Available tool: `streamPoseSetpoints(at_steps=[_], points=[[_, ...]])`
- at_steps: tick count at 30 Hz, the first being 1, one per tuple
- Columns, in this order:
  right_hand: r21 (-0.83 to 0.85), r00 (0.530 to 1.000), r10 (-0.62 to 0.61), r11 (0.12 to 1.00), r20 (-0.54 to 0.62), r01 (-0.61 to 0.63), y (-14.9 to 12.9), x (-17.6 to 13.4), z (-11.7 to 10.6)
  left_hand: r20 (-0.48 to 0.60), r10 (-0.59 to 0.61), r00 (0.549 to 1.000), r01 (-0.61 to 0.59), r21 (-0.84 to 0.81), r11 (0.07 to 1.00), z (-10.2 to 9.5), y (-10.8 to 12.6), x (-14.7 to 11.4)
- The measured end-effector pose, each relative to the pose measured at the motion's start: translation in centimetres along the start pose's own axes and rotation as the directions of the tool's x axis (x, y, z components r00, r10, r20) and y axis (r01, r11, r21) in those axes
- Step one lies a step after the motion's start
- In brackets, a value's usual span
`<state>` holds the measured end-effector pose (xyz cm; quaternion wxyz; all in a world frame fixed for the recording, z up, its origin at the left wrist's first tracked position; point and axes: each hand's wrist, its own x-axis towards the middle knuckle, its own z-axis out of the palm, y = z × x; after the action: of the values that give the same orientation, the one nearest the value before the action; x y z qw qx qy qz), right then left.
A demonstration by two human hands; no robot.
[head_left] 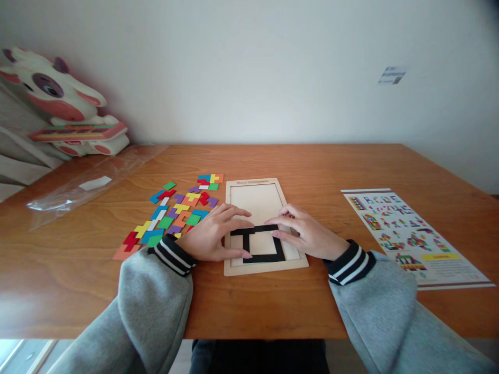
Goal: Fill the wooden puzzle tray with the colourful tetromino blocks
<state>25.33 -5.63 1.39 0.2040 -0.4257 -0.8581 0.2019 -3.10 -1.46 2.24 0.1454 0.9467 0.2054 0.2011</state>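
A pale wooden puzzle board (pixel 255 269) with a raised rim lies flat on the table. Inside it, black puzzle pieces (pixel 265 258) form a rough rectangular outline. My left hand (pixel 218 231) rests over the board's left side, fingers apart, its thumb by the lower left corner of the black outline and its fingertips by the upper left. From the right, my right hand (pixel 306 231) reaches over the board; its fingertips touch or nearly touch the black pieces at the upper right corner. Thumb and fingers of the right hand are apart, with nothing lifted between them.
Several coloured puzzle pieces (pixel 166 222) lie left of the board. A printed pattern sheet (pixel 413 234) is on the right. Clear plastic packaging (pixel 78 192) and a cow-shaped toy keyboard (pixel 81 132) stand at the left. The wooden table (pixel 249 306) meets a white wall (pixel 249 72).
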Motion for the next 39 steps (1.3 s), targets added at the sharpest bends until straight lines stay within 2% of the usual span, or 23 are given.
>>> streamPoseSetpoints(at_steps=[5,10,29,39], points=[[-0.088,0.996,-0.087,0.992,-0.022,0.085,0.5,-0.1,0.1,-0.063,0.124,0.99,-0.123,0.024,0.992,-0.4,0.1,0.0],[-0.104,0.994,-0.094,0.991,-0.048,0.089,1.0,-0.3,-0.1,-0.106,0.162,0.981,-0.157,0.054,0.986,-0.3,-0.2,0.0],[-0.001,0.998,-0.061,0.998,0.008,0.061,1.1,-0.5,-0.3,-0.057,0.139,0.989,-0.14,-0.009,0.99,0.0,-0.4,-0.2],[0.012,0.999,-0.005,1.0,0.051,0.005,0.9,-0.5,-0.5,0.047,0.07,0.996,-0.069,-0.014,0.997,-0.6,0.1,0.0]])
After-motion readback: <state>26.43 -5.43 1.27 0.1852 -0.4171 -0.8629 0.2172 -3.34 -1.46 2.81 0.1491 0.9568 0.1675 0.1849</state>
